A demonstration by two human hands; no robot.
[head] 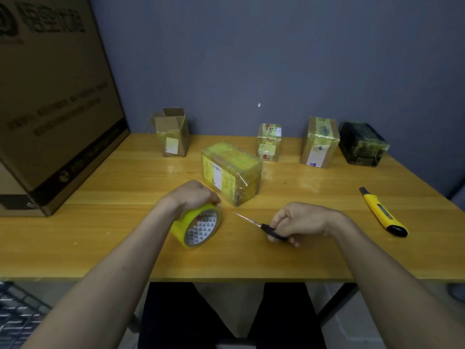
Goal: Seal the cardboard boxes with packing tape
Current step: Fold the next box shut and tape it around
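Both hands work low over the desk (100, 238): the left hand (193, 195) grips the tape roll (198, 226) from above, the right hand (299, 221) is curled round the scissors (261, 226), blades pointing at the roll. Judging by the open box (172, 132) at the back left, that one wants sealing next; pull the tape taut across its flaps before snipping. Beyond lie the wrapped box (231, 170), three more taped boxes, a knife (383, 212) and a grey wall (276, 59).
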